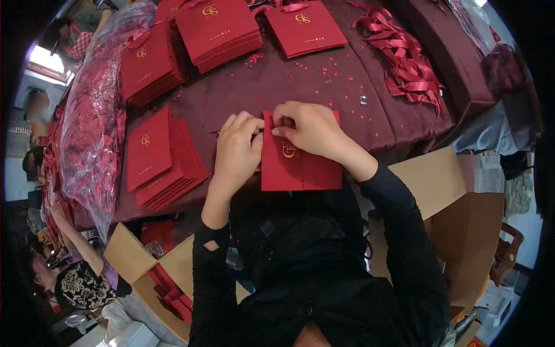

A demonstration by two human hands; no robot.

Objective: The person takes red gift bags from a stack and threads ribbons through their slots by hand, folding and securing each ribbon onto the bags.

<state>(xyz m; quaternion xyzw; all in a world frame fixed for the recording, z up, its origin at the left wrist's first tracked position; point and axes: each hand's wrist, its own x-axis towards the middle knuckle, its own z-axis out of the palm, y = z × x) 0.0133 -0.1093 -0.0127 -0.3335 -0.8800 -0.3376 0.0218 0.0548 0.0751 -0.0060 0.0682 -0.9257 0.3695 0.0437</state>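
Observation:
A flat red paper bag [280, 173] with a gold emblem lies in front of me at the table's near edge, partly covered by my right hand. My right hand [309, 128] rests over its upper part, thumb and fingers pinched together near the top left. What they pinch is too small to make out. Beside the bag's left edge is my left hand [237, 144], its fingers curled and the thumb close to the index finger. Anything between them is hidden. A bit of red ribbon shows just left of that hand.
Stacks of red bags stand at the left [150, 147] and back [219, 29]. A pile of red ribbons [404, 61] lies back right. A plastic-wrapped bundle [92, 115] lines the left edge. Open cardboard boxes [468, 248] flank me. Another person's arm [78, 237] reaches in at left.

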